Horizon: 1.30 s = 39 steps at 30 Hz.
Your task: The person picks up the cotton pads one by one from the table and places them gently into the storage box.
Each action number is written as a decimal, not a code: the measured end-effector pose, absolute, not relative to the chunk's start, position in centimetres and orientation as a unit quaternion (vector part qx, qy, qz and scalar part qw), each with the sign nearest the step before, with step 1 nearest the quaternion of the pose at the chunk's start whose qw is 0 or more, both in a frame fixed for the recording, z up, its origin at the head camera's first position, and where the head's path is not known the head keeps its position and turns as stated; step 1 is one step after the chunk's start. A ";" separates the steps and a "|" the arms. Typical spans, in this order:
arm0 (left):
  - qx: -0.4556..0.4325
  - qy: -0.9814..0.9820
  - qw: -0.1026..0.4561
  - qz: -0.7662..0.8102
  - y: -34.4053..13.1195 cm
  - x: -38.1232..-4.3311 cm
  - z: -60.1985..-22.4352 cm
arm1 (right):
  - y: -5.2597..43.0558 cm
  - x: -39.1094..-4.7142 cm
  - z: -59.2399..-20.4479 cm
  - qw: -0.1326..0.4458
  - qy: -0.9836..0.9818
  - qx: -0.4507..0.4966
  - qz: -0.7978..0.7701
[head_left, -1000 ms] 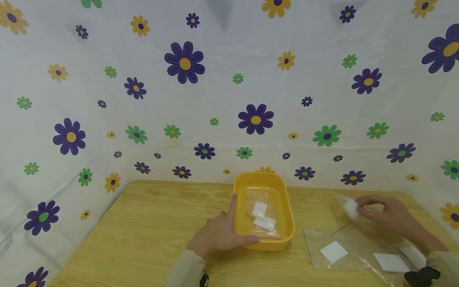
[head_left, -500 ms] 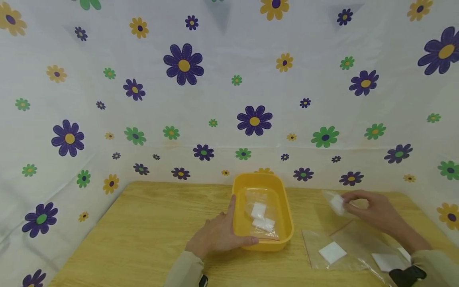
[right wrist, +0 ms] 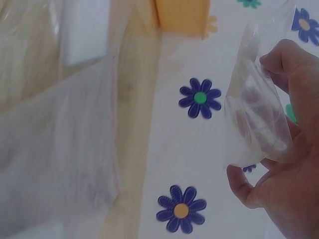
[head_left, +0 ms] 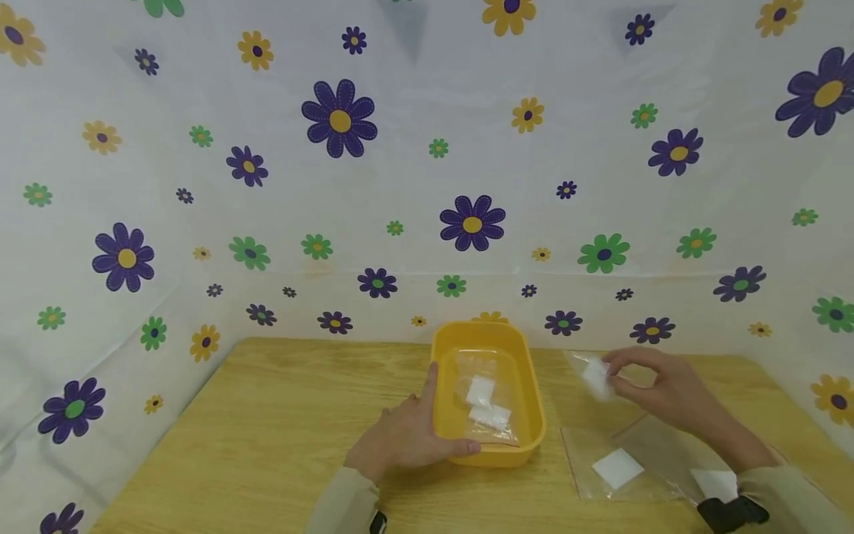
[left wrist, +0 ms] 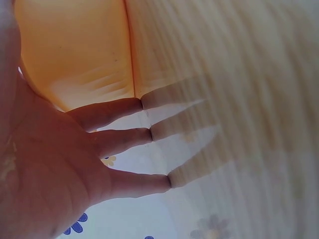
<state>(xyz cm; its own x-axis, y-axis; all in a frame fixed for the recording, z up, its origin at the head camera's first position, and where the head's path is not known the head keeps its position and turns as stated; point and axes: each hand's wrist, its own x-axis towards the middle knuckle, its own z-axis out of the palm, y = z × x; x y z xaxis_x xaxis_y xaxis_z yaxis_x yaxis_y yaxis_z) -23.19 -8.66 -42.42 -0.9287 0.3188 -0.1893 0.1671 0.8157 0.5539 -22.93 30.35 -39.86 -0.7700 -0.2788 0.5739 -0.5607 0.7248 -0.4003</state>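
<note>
No lettering legible — wrist views seemingly blurred.

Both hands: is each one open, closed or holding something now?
Left hand: open, resting against the yellow plastic tub.
Right hand: closed, pinching a clear plastic bag with a white square inside.

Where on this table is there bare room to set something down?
The broadest bare patch of table lies left of the left hand and yellow tray, back to the flowered cloth. A narrower strip separates the tray from the flat clear bags. Crowded: the near right, where those bags lie beneath the right arm.
</note>
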 end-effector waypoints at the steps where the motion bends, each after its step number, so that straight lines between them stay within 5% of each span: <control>1: 0.128 0.943 0.138 0.276 -8.7 -23.2 -42.4 | 30.0 -23.0 -39.7 0.249 -0.893 0.241 0.287; 12: 0.132 0.944 0.134 0.272 -8.8 -23.6 -42.2 | 26.4 -23.4 -38.6 0.269 -0.868 0.303 0.288; 39: 0.125 0.945 0.142 0.265 -8.6 -23.2 -42.4 | 19.0 -25.3 -39.3 0.206 -0.896 0.329 0.217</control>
<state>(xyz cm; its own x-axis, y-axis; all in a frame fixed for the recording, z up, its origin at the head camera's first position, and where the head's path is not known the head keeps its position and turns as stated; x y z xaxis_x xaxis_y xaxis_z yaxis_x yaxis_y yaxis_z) -23.18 -8.61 -42.37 -0.9280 0.3125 -0.2029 0.1614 0.8279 0.5371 -25.34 19.00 -39.34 -0.6985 -0.5009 0.5111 -0.6793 0.6887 -0.2534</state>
